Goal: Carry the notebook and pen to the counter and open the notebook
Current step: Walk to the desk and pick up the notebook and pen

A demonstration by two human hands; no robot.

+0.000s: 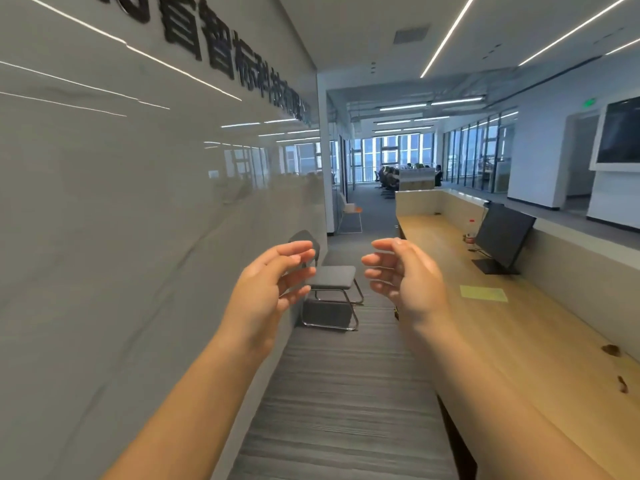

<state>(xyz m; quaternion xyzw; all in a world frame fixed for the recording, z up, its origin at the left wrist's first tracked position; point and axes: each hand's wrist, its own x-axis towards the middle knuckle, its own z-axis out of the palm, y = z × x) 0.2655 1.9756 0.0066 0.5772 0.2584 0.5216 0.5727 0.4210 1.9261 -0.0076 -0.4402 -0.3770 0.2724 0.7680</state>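
My left hand [273, 282] and my right hand [405, 271] are raised in front of me at chest height, palms facing each other, fingers spread and curled, nothing in either. A long wooden counter [512, 327] runs along my right side. On it lies a flat yellow-green rectangle [483, 293], possibly the notebook; I cannot tell for sure. No pen is visible.
A glossy grey wall [121, 220] with dark lettering lines my left. A grey metal-framed chair [332, 289] stands ahead in the carpeted aisle. A black monitor [504, 237] and a small bottle [470, 230] sit on the counter. People sit at desks far ahead.
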